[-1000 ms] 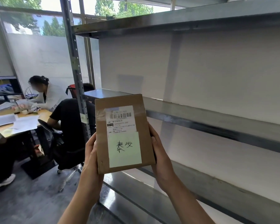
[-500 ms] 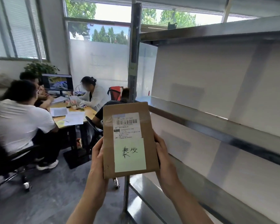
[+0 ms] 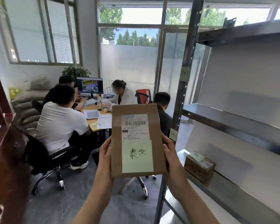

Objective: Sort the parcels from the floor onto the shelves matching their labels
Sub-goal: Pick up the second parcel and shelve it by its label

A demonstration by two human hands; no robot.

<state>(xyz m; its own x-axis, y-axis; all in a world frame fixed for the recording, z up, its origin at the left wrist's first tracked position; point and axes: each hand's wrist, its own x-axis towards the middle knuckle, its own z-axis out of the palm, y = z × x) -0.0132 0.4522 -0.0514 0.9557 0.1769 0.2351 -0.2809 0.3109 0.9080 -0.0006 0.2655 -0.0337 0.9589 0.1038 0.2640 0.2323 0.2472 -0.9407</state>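
While the left hand (image 3: 105, 156) is clasping its left edge and the right hand (image 3: 170, 157) is clasping its right edge, a flat brown parcel (image 3: 137, 139) is being held upright in mid-air, its face turned to the camera; a printed shipping label (image 3: 134, 126) with a barcode is showing on the upper half and a pale green note (image 3: 137, 156) with two handwritten characters is covering the lower half. Just to the right, a metal shelf rack (image 3: 233, 120) is standing with white back panels, and a smaller cardboard box (image 3: 199, 168) bearing its own labels is sitting on a lower shelf, near the front upright (image 3: 186, 78). Beyond the parcel, four people are sitting around a wooden desk (image 3: 89, 122) strewn with papers, one in a white T-shirt on a wheeled office chair (image 3: 36, 152), while a monitor (image 3: 89, 85) is glowing at the desk's far end. Farther back, a potted plant (image 3: 76, 71) is standing by the blind-covered window and trees are showing through the glass door
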